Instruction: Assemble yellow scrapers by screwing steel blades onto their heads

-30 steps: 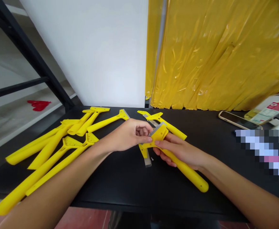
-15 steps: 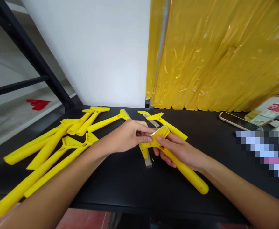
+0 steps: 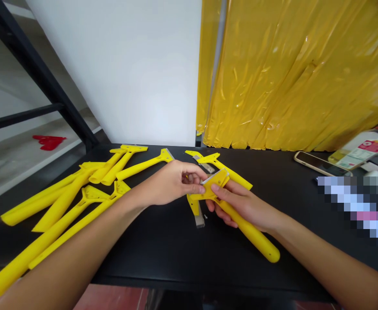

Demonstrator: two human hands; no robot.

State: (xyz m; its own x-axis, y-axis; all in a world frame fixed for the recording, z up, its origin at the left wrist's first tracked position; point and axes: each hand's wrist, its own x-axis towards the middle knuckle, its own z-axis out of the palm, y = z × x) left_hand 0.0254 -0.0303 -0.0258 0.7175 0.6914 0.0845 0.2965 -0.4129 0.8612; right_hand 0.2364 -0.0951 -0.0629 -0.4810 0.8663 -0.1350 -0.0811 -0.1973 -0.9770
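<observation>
from where i stand, the long-handled yellow scraper [image 3: 247,227] is up between the two hands, over the middle of the black bench [image 3: 163,245]. the right hand [image 3: 240,200] is closed around it just where the handle meets the head, thumb on top of the head and fingers curled underneath. the left hand [image 3: 174,183] has its thumb on the near left corner of the head, in a narrow pinch, though what the other fingers press on behind is hidden from me. so the head lies just to the right of the left hand, right at its thumb tip, and both hands touch it, the right one taking the handle side. the long axis runs slantwise: the head points away and to the left, the rounded handle end comes back toward the person and to the right, below the right wrist. the grey blade [image 3: 212,176] runs along the far left edge of the head, across the handle's line. just under the head, on the bench, lies a yellow piece [image 3: 194,207] with a grey metal strip [image 3: 200,220] beside it, partly covered
</observation>
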